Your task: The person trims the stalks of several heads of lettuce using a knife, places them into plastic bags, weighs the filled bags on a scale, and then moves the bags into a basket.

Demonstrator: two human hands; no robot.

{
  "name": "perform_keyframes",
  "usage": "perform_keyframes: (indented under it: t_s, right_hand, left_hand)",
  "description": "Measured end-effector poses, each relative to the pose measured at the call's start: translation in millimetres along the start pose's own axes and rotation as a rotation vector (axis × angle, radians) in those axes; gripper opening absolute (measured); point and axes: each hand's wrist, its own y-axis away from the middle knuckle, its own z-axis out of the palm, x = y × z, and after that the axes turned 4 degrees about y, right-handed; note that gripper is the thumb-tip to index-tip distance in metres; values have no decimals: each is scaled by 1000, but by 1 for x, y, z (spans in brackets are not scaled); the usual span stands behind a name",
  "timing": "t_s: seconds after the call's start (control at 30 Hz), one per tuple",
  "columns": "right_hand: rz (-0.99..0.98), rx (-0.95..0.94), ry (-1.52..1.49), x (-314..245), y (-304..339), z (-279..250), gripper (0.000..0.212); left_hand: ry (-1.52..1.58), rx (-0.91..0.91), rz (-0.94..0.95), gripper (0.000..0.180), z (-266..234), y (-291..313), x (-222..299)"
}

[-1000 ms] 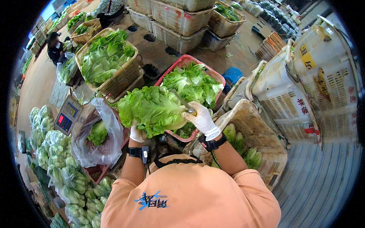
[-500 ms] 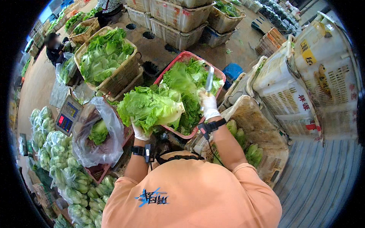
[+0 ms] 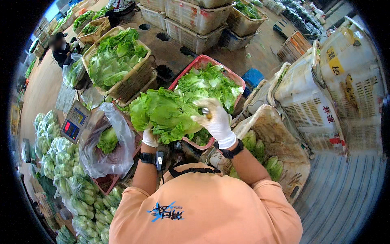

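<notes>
My left hand (image 3: 150, 137), in a white glove, grips a leafy green lettuce (image 3: 160, 112) from below, in front of the red crate (image 3: 187, 70). My right hand (image 3: 217, 124), gloved too, is closed round a knife (image 3: 204, 110) at the stem end of that lettuce. Only a small shiny part of the knife shows; the fingers and leaves hide the rest. More loose lettuce leaves (image 3: 207, 85) fill the red crate. To the left, an open clear plastic bag (image 3: 122, 156) holds another lettuce (image 3: 107, 140).
A scale display (image 3: 75, 122) stands beside the bag. Bagged greens (image 3: 67, 162) pile up at the left. A beige crate of lettuce (image 3: 118, 65) is behind. On the right are a tilted crate (image 3: 284, 162) with a few greens and tall white crates (image 3: 304, 97). A person (image 3: 61, 51) sits far left.
My right hand has come down and nearer, bringing the knife from upright above the red crate to the lettuce's stem end. The lettuce in my left hand has shifted slightly.
</notes>
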Motion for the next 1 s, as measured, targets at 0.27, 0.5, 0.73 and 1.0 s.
perform_keyframes:
  t_s: [0.27,0.5,0.73,1.0]
  right_hand:
    - [-164,-387,29,18,-17,17,25]
    - [801,-195,-1355,40,-21,11,34]
    - [527,-119,-12,117,-14,2,24]
    - [109,-258,5,24,9,-4,37]
  left_hand:
    - [-107,128,12,59,2,-5,-6]
    - [37,-2,-9,61,-32,-2,-6]
    - [-14,21,67,65,-21,-2,0]
    - [-27,123,6,52,10,-20,7]
